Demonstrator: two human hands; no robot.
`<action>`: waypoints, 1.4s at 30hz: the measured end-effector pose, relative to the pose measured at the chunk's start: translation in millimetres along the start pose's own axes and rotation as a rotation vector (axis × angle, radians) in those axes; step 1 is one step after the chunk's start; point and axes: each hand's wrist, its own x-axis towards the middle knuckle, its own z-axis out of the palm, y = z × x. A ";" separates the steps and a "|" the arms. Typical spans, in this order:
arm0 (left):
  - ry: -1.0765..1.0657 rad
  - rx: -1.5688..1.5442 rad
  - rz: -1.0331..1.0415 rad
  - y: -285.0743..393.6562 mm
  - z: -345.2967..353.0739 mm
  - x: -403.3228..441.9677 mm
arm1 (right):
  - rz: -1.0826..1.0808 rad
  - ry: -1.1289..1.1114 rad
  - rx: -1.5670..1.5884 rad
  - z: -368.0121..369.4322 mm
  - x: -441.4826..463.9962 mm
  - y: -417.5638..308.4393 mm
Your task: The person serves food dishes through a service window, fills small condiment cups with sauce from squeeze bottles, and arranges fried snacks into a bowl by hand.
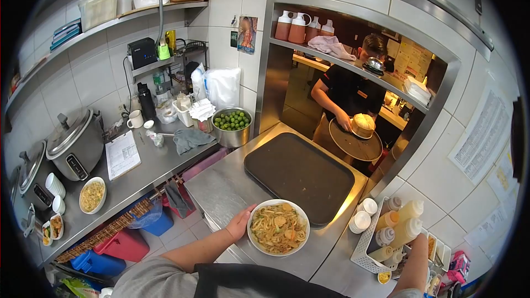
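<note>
My left hand (240,223) grips the left rim of a white bowl of noodles (279,228), which sits at the front of the steel counter. Sliced vegetables show among the noodles. Just beyond the bowl lies a dark serving tray (301,176). On the right, my right hand (418,245) reaches in beside a white plastic basket (361,254) of squeeze bottles (407,230). Its fingers are hidden behind the forearm and the bottles, so what it touches cannot be seen. Small white cups (361,221) are stacked left of the basket.
Through the steel-framed hatch a co-worker (353,91) holds a round tray (353,143) carrying a bamboo steamer. To the left, a pot of green limes (232,127), a clipboard (122,153), a bowl of rice (93,195) and rice cookers (77,143) stand on the side counter.
</note>
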 end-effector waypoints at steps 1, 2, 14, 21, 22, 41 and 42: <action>0.029 0.044 0.026 -4.6 0.7 0.9 | -0.003 -0.007 -0.022 -0.8 3.4 1.2; 0.059 0.088 0.054 -6.6 1.2 2.0 | -0.008 -0.013 -0.037 0.1 4.5 2.6; 0.115 0.231 0.224 4.0 1.1 -0.9 | -0.075 -0.042 -0.276 1.2 9.2 23.2; 0.067 0.136 0.349 -1.9 2.1 3.6 | -0.264 -0.082 -0.396 -104.5 32.8 77.1; 0.064 0.087 0.342 -4.6 2.9 11.0 | -0.112 -0.073 -0.413 -134.0 23.6 66.2; -0.099 -0.004 0.471 20.2 1.8 30.1 | -0.703 0.033 0.563 -84.9 -239.4 -401.1; -0.104 -0.006 0.473 20.3 2.1 30.6 | -0.674 0.079 0.593 -87.6 -242.5 -403.2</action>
